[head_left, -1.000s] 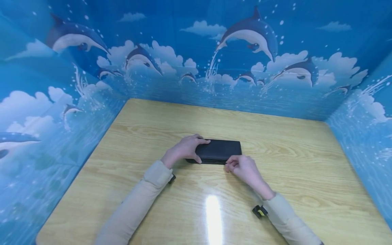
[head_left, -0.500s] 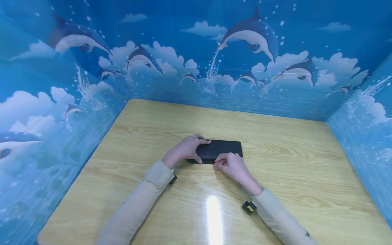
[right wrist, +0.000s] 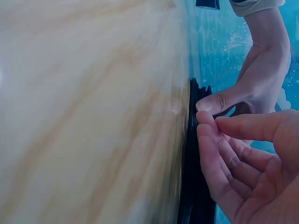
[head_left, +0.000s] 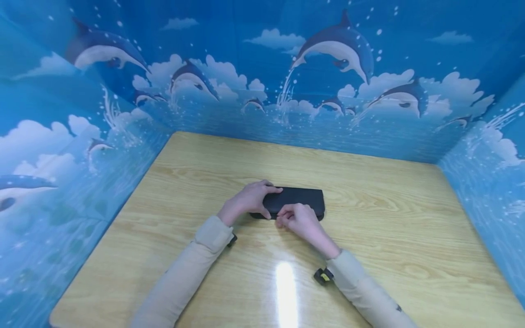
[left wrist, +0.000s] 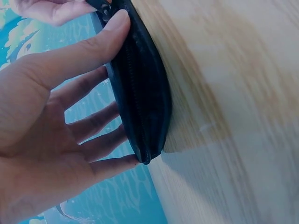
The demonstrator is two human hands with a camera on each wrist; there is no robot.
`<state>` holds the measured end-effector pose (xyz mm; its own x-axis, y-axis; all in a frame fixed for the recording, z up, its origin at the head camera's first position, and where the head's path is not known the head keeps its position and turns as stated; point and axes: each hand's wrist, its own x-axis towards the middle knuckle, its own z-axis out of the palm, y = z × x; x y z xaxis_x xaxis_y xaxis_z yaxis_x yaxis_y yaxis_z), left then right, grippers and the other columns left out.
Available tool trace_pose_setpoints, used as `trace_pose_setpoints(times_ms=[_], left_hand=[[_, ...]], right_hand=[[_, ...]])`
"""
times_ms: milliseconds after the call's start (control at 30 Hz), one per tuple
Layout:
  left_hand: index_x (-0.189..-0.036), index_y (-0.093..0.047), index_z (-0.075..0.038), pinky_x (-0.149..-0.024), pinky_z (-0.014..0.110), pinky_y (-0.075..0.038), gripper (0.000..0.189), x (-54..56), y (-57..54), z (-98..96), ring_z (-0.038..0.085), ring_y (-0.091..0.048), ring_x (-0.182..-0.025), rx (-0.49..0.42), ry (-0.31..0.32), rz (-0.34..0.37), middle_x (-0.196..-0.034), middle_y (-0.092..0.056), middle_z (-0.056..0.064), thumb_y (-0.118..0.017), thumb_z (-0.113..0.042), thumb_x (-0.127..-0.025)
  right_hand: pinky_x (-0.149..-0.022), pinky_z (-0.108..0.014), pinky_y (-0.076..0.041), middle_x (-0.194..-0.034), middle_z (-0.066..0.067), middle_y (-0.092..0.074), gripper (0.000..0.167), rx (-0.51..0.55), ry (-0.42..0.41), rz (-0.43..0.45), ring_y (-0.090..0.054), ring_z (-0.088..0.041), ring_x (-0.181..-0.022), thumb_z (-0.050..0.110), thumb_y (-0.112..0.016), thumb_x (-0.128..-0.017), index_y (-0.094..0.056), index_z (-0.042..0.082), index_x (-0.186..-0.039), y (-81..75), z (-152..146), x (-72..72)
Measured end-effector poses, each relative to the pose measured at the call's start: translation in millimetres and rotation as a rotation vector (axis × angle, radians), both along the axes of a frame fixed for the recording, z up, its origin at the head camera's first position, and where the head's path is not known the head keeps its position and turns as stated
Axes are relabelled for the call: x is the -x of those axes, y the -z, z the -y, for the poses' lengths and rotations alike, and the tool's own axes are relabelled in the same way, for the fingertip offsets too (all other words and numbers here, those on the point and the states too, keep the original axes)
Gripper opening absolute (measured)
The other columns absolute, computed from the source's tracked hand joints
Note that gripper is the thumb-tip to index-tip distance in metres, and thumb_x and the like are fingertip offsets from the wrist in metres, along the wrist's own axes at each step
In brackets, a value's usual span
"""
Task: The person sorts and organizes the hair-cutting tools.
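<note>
A long black zip wallet (head_left: 297, 197) lies on the wooden table, its zipped edge facing the person. My left hand (head_left: 252, 197) grips its left end, with the thumb on the near edge and the fingers over the top and far side. In the left wrist view the zip teeth (left wrist: 133, 88) run along the wallet's edge below the thumb. My right hand (head_left: 300, 221) is at the near edge, close beside the left thumb. Its thumb and forefinger pinch the zip pull (left wrist: 103, 6), seen in the left wrist view; in the right wrist view the fingertips hide it.
The light wood table (head_left: 389, 218) spreads around the wallet on all sides. Blue dolphin-printed sheeting (head_left: 262, 118) stands along its back, left and right edges. A strip of light (head_left: 286, 291) reflects off the near tabletop. Each wrist carries a small black device (head_left: 323, 276).
My right hand has slid left along the wallet's near edge, from its right corner to beside the left thumb. My left hand and the wallet have stayed almost in place.
</note>
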<state>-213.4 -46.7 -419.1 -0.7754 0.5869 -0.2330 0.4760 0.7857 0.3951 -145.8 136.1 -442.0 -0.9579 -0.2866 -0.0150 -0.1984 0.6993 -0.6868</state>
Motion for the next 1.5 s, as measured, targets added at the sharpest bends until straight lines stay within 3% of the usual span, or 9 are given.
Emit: trace_pose_setpoints(times_ms=[233,433,600,700,800,1033,1200,1367,1500], left_hand=[[-0.154,-0.044,-0.022,-0.117,0.048,-0.035,0.087,-2.8,0.3,0.0,0.034,-0.039,-0.144,0.006,0.008,-0.020,-0.158,-0.040,0.015,-0.089,-0.028,-0.079],[-0.141,-0.060,-0.014,-0.113,0.048,-0.041,0.063,-24.3,-4.8,2.7,0.034,-0.046,-0.138,-0.029,0.004,-0.141,-0.148,-0.052,0.015,-0.084,-0.025,-0.085],[-0.098,-0.071,-0.009,-0.079,0.033,-0.056,0.024,-43.5,-7.6,-2.2,0.020,-0.066,-0.088,-0.133,-0.053,-0.288,-0.093,-0.069,0.004,-0.085,-0.020,-0.083],[-0.080,-0.066,-0.011,-0.058,0.025,-0.049,0.026,-49.6,-3.8,-8.7,0.011,-0.057,-0.063,-0.169,-0.073,-0.330,-0.071,-0.063,-0.004,-0.086,-0.028,-0.081],[-0.071,-0.063,-0.013,-0.050,0.023,-0.045,0.033,-51.9,1.6,-15.3,0.008,-0.052,-0.055,-0.157,-0.081,-0.374,-0.063,-0.060,-0.006,-0.085,-0.036,-0.081],[-0.068,-0.064,-0.013,-0.053,0.028,-0.050,0.031,-51.1,5.1,-21.2,0.012,-0.055,-0.057,-0.125,-0.134,-0.383,-0.063,-0.062,-0.002,-0.080,-0.032,-0.087],[-0.076,-0.068,-0.013,-0.063,0.032,-0.055,0.020,-47.9,6.0,-20.1,0.015,-0.062,-0.063,-0.149,-0.110,-0.375,-0.071,-0.068,-0.002,-0.078,-0.022,-0.091],[-0.076,-0.064,-0.012,-0.057,0.029,-0.052,0.016,-46.1,5.0,-18.0,0.015,-0.060,-0.062,-0.121,-0.106,-0.347,-0.069,-0.065,-0.002,-0.078,-0.010,-0.084],[-0.076,-0.061,-0.013,-0.054,0.025,-0.048,0.019,-47.5,3.9,-13.8,0.011,-0.055,-0.058,-0.090,-0.120,-0.302,-0.066,-0.061,-0.004,-0.080,-0.011,-0.081]], right_hand=[[-0.058,-0.024,-0.056,-0.074,0.003,-0.074,0.006,0.067,0.024,0.093,-0.068,-0.009,-0.060,0.009,-0.073,-0.092,-0.076,0.009,-0.088,0.9,1.9,0.6],[-0.058,-0.026,-0.058,-0.077,0.001,-0.076,0.010,0.123,-0.005,0.175,-0.069,-0.012,-0.061,0.014,-0.070,-0.096,-0.077,0.007,-0.093,1.2,0.5,1.5],[-0.055,-0.026,-0.057,-0.075,0.002,-0.075,0.011,0.089,0.018,0.202,-0.068,-0.012,-0.060,0.014,-0.069,-0.096,-0.078,0.007,-0.098,-2.6,-2.6,4.5],[-0.053,-0.024,-0.054,-0.072,0.002,-0.074,0.013,0.028,0.025,0.178,-0.068,-0.013,-0.058,0.016,-0.069,-0.097,-0.078,0.008,-0.098,-8.4,-3.5,6.5],[-0.052,-0.023,-0.048,-0.068,0.003,-0.073,0.019,-0.053,0.003,0.137,-0.067,-0.012,-0.057,0.022,-0.065,-0.100,-0.079,0.010,-0.096,-13.3,-3.1,8.3],[-0.046,-0.021,-0.034,-0.066,0.003,-0.070,0.027,-0.104,-0.047,0.097,-0.054,-0.009,-0.050,0.027,-0.058,-0.104,-0.079,0.014,-0.093,-14.9,-5.8,8.4],[-0.046,-0.020,-0.034,-0.077,0.006,-0.074,0.021,-0.094,-0.069,0.035,-0.057,-0.006,-0.054,0.025,-0.063,-0.102,-0.079,0.013,-0.099,-15.3,-13.2,7.4],[-0.062,-0.027,-0.052,-0.093,0.002,-0.077,0.014,-0.079,-0.056,-0.027,-0.067,-0.010,-0.073,0.020,-0.070,-0.097,-0.078,0.014,-0.106,-18.4,-24.1,8.8],[-0.097,-0.049,-0.052,-0.125,-0.009,-0.070,0.035,-0.170,-0.101,-0.139,-0.064,-0.030,-0.115,0.020,-0.079,-0.090,-0.072,0.014,-0.123,-20.8,-40.7,14.9]])
